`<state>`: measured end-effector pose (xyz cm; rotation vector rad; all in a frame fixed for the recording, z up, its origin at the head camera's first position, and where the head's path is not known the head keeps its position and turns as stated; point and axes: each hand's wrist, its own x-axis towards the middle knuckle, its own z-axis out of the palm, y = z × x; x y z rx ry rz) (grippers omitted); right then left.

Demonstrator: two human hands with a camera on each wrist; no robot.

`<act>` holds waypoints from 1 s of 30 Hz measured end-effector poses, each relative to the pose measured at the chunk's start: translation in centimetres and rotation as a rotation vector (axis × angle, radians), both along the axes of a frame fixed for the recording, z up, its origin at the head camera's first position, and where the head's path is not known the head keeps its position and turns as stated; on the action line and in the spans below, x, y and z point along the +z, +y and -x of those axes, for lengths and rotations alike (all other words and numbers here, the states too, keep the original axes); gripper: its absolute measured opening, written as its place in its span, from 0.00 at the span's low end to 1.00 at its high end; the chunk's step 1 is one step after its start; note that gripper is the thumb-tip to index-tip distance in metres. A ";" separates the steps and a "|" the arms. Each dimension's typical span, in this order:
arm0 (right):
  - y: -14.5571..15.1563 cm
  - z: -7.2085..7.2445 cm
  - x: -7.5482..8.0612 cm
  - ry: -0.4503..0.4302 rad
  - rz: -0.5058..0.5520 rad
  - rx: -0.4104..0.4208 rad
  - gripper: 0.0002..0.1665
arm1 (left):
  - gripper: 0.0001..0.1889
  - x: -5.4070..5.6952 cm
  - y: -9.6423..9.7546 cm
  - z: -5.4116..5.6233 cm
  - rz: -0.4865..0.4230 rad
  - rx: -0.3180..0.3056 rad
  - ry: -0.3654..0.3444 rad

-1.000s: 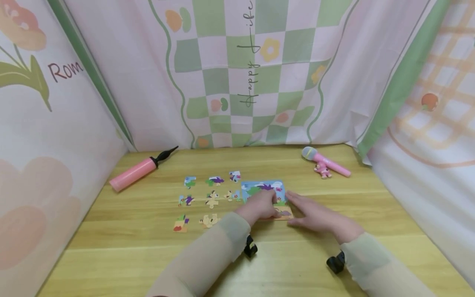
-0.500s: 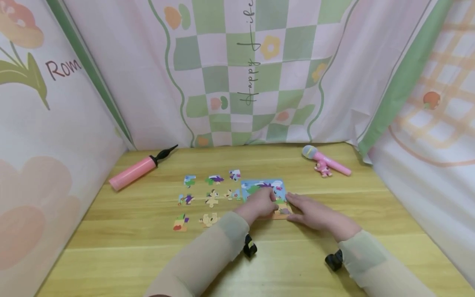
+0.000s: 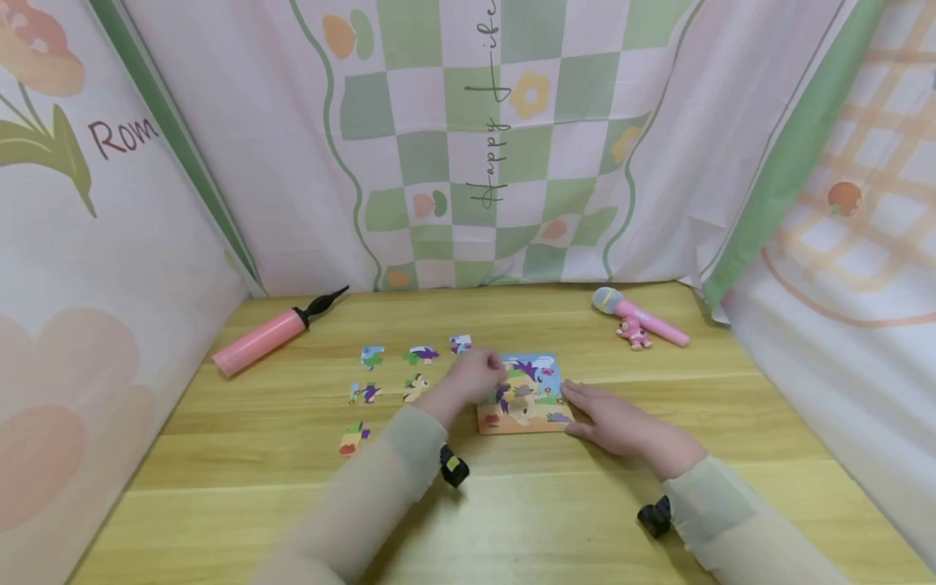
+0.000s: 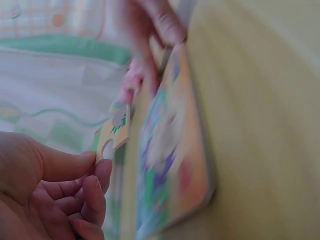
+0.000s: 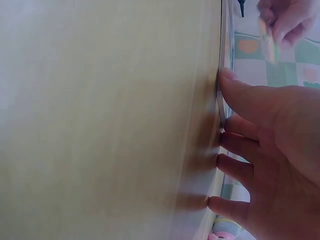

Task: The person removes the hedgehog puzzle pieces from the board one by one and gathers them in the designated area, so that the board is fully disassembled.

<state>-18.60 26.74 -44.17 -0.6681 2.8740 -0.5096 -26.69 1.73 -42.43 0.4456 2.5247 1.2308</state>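
My left hand (image 3: 475,375) pinches a cream puzzle piece (image 4: 120,126) with green and grey print between thumb and fingertips, raised over the left side of the puzzle board (image 3: 522,429). The board is a flat picture panel with a blue top and an orange bottom. At its right edge rests my right hand (image 3: 610,416), fingers extended and the thumb against the board's rim in the right wrist view. Left of the board lie several loose pieces, among them a purple-haired one (image 3: 422,354) and a cream one (image 3: 417,387); my left arm hides part of this group.
A pink hand pump (image 3: 263,343) with a black nozzle lies at the back left. Toward the back right is a pink toy microphone (image 3: 651,323) with a small pink bear figure (image 3: 634,334) beside it. Printed curtains (image 3: 468,162) enclose the wooden table (image 3: 556,520).
My left hand has come up off the board and moved left, now with a puzzle piece pinched in it. More of the board's picture shows. My right hand has stayed at the board's edge.
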 end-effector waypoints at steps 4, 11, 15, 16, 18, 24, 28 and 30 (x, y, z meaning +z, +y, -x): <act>0.0 -0.2 0.1 -0.005 0.000 -0.006 0.41 | 0.03 1.3 -3.0 0.6 0.041 -0.017 0.040; 0.1 -0.3 0.0 -0.004 0.007 -0.012 0.40 | 0.04 1.5 -7.2 0.2 0.114 -0.004 0.029; 0.2 -0.4 0.0 -0.012 0.003 -0.018 0.40 | 0.05 0.8 -8.1 -0.6 0.176 -0.033 -0.004; 0.2 -0.3 -0.1 -0.017 0.004 -0.023 0.40 | 0.05 0.6 -8.2 -0.8 0.182 -0.048 -0.012; 0.2 -0.2 0.0 -0.018 0.001 -0.023 0.41 | 0.06 0.1 -8.3 -1.1 0.181 -0.068 -0.025; 0.1 0.0 0.0 -0.023 0.006 -0.028 0.41 | 0.04 -0.9 -8.1 -1.7 0.091 -0.030 -0.128; 0.1 0.1 0.1 -0.026 0.016 -0.025 0.41 | 0.04 -1.0 -7.9 -2.1 0.080 0.007 -0.167; 0.2 0.1 0.2 -0.029 0.020 -0.028 0.41 | 0.04 -1.0 -7.8 -2.2 0.077 0.016 -0.174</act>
